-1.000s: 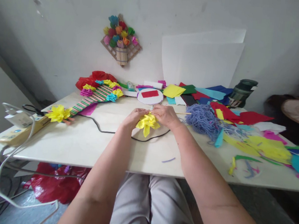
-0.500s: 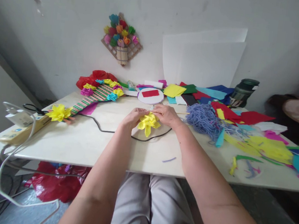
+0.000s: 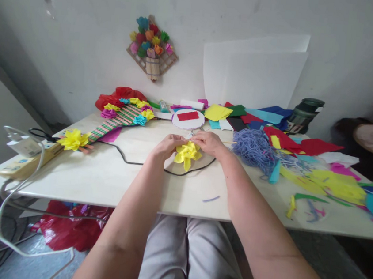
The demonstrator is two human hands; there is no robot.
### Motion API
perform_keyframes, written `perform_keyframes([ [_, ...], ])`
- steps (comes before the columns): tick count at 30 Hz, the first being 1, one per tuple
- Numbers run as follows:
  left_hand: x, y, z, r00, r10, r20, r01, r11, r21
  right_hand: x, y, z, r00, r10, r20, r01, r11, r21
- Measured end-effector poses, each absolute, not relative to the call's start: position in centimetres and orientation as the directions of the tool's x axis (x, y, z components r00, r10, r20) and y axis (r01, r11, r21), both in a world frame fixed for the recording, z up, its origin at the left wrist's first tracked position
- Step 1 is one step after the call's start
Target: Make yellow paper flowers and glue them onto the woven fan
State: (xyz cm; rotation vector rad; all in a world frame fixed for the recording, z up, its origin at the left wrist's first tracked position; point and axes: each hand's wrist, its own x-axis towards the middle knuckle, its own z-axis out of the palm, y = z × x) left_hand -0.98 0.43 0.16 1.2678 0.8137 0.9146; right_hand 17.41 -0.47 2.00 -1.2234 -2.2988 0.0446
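Both hands meet over the middle of the white table point(image 3: 102, 179) around a yellow crepe-paper flower point(image 3: 187, 154). My left hand point(image 3: 166, 147) grips its left side with fingers curled. From the right, my right hand point(image 3: 209, 142) pinches the top of the flower, and a thin wooden stick point(image 3: 229, 142) pokes out to the right behind it. A black cable point(image 3: 131, 161) runs under the flower.
A woven stick piece with paper flowers point(image 3: 118, 121) lies at left, with a yellow flower point(image 3: 73, 140) at its end. A blue yarn pile point(image 3: 255, 149), coloured paper scraps point(image 3: 331, 183), a white disc with red patch point(image 3: 188, 118), a dark bottle point(image 3: 304, 114) and a power strip point(image 3: 24, 160) surround the hands.
The flower and both hands have shifted slightly to the right and the fingers have re-pinched the petals. Nothing else on the table has moved.
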Motion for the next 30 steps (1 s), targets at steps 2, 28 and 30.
perform_keyframes([
  [2, -1.01, 0.41, 0.22, 0.422, 0.907, -0.014, -0.104, 0.064, 0.993, 17.51, -0.29, 1.95, -0.457, 0.779, 0.43, 0.759, 0.593, -0.267],
  [28, -0.78, 0.37, 0.21, 0.358, 0.928, -0.106, -0.211, 0.191, 0.959, 17.36, -0.45, 2.06, -0.413, 0.737, 0.535, 0.783, 0.587, -0.204],
  [30, -0.84, 0.49, 0.13, 0.36, 0.928, -0.096, -0.217, 0.183, 0.959, 17.37, -0.4, 1.95, -0.414, 0.731, 0.542, 0.778, 0.594, -0.207],
])
